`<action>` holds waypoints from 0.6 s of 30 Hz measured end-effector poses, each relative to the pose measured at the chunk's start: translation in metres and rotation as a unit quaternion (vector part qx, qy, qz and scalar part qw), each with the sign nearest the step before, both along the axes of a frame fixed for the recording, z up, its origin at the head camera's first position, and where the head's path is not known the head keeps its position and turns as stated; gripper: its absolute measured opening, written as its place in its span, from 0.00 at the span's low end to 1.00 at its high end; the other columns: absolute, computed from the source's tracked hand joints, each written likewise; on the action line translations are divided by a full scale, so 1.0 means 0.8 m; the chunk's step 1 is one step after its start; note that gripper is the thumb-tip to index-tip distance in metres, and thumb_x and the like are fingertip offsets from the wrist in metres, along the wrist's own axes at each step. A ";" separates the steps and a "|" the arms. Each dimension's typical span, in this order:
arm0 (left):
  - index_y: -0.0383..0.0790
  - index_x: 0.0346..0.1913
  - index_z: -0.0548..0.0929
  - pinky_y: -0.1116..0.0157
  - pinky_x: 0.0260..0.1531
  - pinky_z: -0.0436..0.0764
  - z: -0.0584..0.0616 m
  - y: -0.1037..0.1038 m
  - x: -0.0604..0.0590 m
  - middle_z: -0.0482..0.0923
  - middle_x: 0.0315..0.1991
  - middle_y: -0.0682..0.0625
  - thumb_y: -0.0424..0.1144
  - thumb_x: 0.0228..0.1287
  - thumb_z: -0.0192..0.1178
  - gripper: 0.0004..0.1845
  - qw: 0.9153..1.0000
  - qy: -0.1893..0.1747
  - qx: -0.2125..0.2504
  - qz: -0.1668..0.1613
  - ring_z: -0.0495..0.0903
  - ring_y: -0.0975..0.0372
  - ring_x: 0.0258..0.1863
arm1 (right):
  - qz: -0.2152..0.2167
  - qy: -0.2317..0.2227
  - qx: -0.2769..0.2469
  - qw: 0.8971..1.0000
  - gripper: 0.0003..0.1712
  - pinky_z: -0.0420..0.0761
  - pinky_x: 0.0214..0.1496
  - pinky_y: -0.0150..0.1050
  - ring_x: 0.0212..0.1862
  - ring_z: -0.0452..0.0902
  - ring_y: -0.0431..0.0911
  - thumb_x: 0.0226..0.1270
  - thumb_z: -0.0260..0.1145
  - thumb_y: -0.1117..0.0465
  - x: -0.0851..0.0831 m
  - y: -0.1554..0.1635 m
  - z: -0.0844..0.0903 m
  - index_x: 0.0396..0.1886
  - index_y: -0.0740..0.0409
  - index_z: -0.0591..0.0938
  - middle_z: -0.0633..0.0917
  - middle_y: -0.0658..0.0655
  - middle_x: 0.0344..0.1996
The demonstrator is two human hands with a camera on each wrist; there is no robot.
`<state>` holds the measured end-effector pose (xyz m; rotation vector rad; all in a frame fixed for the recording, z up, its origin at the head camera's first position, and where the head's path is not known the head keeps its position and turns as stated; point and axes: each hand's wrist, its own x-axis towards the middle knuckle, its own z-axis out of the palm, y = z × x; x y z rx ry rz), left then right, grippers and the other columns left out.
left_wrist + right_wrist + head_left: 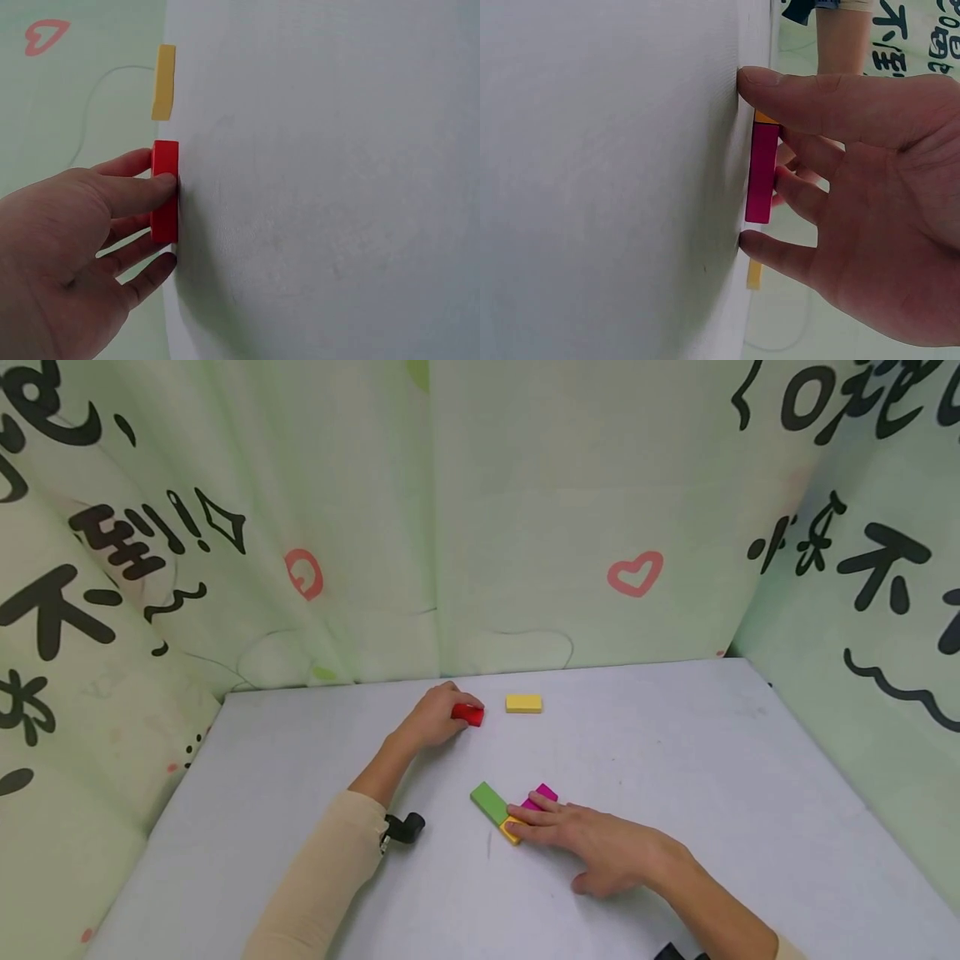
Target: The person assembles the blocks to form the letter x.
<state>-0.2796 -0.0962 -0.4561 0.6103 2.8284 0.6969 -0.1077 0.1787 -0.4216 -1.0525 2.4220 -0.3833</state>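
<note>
Toward the far side of the table, my left hand (433, 717) pinches a red block (468, 716). In the left wrist view the thumb lies across the front of that block (165, 214), with fingers behind it. My right hand (611, 847) is spread low over the table, its fingers extended across a magenta block (762, 176) and an orange block (513, 837). A green block (489, 802) meets the orange one, and together the three form an angled shape. The right fingers partly hide the magenta and orange blocks.
A yellow block (523, 703) lies near the back edge, to the right of the red one. The white table (712, 760) is bordered by pale green curtains (525, 527) at the back and sides.
</note>
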 end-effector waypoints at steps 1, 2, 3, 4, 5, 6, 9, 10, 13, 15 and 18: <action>0.50 0.63 0.86 0.54 0.60 0.82 0.000 0.000 0.001 0.78 0.59 0.44 0.33 0.71 0.66 0.20 1.000 0.000 0.001 0.000 0.75 0.52 0.60 | 0.001 0.001 0.000 1.000 0.56 0.62 0.81 0.54 0.85 0.49 0.50 0.55 0.71 0.74 0.000 0.000 -0.001 0.82 0.38 0.63 0.58 0.39 0.83; 0.50 0.63 0.86 0.54 0.60 0.82 0.000 -0.001 0.002 0.78 0.59 0.44 0.33 0.71 0.66 0.20 1.000 0.001 0.003 0.000 0.75 0.52 0.60 | 0.002 0.002 -0.001 1.000 0.56 0.62 0.81 0.54 0.85 0.49 0.50 0.55 0.71 0.74 0.000 0.000 -0.001 0.82 0.38 0.63 0.58 0.40 0.83; 0.50 0.63 0.86 0.54 0.60 0.82 0.000 -0.001 0.002 0.78 0.59 0.44 0.33 0.71 0.65 0.20 1.000 0.001 0.004 0.000 0.76 0.52 0.60 | 0.003 0.004 -0.001 1.000 0.56 0.63 0.81 0.54 0.85 0.49 0.50 0.55 0.71 0.74 0.000 0.000 -0.001 0.82 0.38 0.63 0.58 0.40 0.83; 0.50 0.63 0.86 0.54 0.60 0.82 0.000 -0.001 0.002 0.78 0.59 0.44 0.33 0.71 0.65 0.20 1.000 0.001 0.007 0.000 0.76 0.52 0.60 | 0.004 0.005 0.000 1.000 0.57 0.63 0.81 0.54 0.85 0.49 0.50 0.55 0.71 0.74 0.000 0.000 -0.001 0.82 0.38 0.63 0.58 0.39 0.83; 0.50 0.63 0.86 0.54 0.60 0.82 -0.001 -0.002 0.003 0.78 0.59 0.44 0.33 0.71 0.65 0.19 1.000 0.001 0.008 0.001 0.76 0.52 0.60 | 0.004 0.006 0.000 1.000 0.57 0.63 0.81 0.54 0.85 0.49 0.50 0.54 0.71 0.74 0.000 0.000 -0.001 0.82 0.38 0.63 0.57 0.39 0.83; 0.49 0.62 0.86 0.54 0.61 0.82 -0.001 -0.002 0.003 0.78 0.59 0.45 0.33 0.71 0.65 0.19 1.000 0.001 0.010 0.001 0.76 0.52 0.60 | 0.005 0.006 0.000 1.000 0.57 0.63 0.81 0.54 0.85 0.49 0.50 0.54 0.71 0.74 0.000 0.000 -0.002 0.82 0.38 0.63 0.57 0.39 0.83; 0.49 0.62 0.87 0.53 0.61 0.82 0.000 -0.003 0.004 0.78 0.59 0.45 0.32 0.72 0.65 0.19 1.000 0.001 0.014 0.000 0.76 0.52 0.60 | 0.004 0.004 -0.001 1.000 0.57 0.62 0.81 0.54 0.85 0.48 0.50 0.54 0.71 0.75 0.001 0.000 -0.002 0.82 0.38 0.63 0.57 0.38 0.83; 0.49 0.62 0.87 0.53 0.61 0.82 0.000 -0.003 0.004 0.78 0.59 0.45 0.32 0.71 0.65 0.19 1.000 0.001 0.015 0.000 0.76 0.52 0.60 | 0.003 0.003 -0.001 1.000 0.57 0.62 0.81 0.54 0.85 0.48 0.50 0.54 0.71 0.75 0.001 0.000 -0.002 0.82 0.38 0.63 0.56 0.38 0.83; 0.49 0.62 0.87 0.54 0.61 0.82 0.001 -0.004 0.005 0.78 0.59 0.45 0.31 0.71 0.65 0.19 1.000 0.004 0.016 -0.003 0.76 0.52 0.60 | 0.004 0.004 -0.003 1.000 0.57 0.62 0.81 0.54 0.85 0.48 0.50 0.54 0.71 0.75 0.001 0.000 -0.002 0.82 0.39 0.63 0.56 0.38 0.84; 0.49 0.62 0.87 0.54 0.61 0.82 0.001 -0.005 0.005 0.78 0.59 0.45 0.31 0.71 0.65 0.19 1.000 0.006 0.017 -0.002 0.76 0.52 0.60 | 0.005 0.006 -0.003 1.000 0.57 0.61 0.81 0.54 0.85 0.48 0.50 0.54 0.71 0.75 0.001 0.000 -0.002 0.82 0.39 0.63 0.56 0.39 0.84; 0.48 0.61 0.87 0.54 0.60 0.82 0.003 -0.007 0.006 0.79 0.58 0.46 0.31 0.71 0.65 0.19 1.000 0.010 0.025 0.004 0.76 0.53 0.59 | 0.005 0.006 -0.002 1.000 0.57 0.61 0.81 0.54 0.85 0.48 0.50 0.54 0.71 0.75 0.001 0.000 -0.002 0.83 0.39 0.63 0.56 0.39 0.84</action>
